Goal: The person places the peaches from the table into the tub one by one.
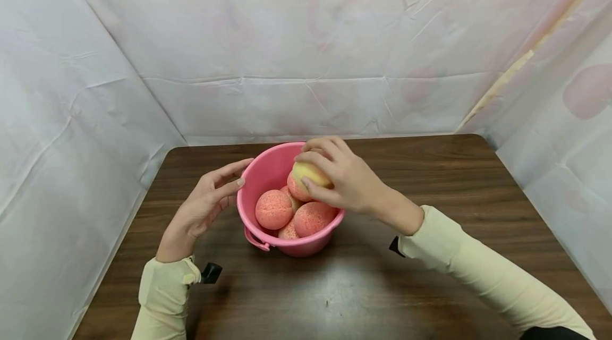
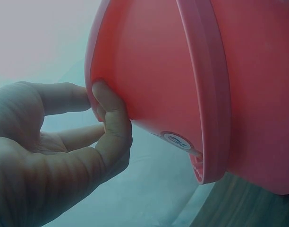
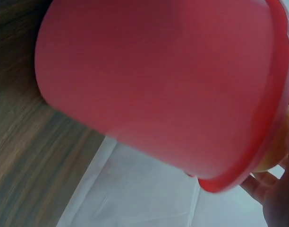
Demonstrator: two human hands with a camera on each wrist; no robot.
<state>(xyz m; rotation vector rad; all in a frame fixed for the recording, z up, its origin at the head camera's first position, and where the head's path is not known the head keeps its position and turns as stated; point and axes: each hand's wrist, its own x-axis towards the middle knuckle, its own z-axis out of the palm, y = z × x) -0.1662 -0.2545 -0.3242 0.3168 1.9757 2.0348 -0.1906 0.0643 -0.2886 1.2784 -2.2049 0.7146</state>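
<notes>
A pink bucket [image 1: 301, 247] stands on the table with several peaches [image 1: 273, 210] inside, pinkish-red and speckled. My left hand [image 1: 204, 203] pinches the bucket's rim at its left side, and the left wrist view shows the thumb and fingers on either side of that rim. Over the right part of the opening, my right hand [image 1: 346, 175] grips a yellowish peach [image 1: 309, 172] with curled fingers. That peach sits just above the others, partly covered by the fingers. In the right wrist view the bucket's outer wall [image 3: 154, 85] hides most of the hand.
The dark wooden table [image 1: 421, 265] extends around the bucket. White sheeting [image 1: 306, 53] encloses the back and both sides. The bucket's pink handle [image 1: 257, 241] hangs at its front left.
</notes>
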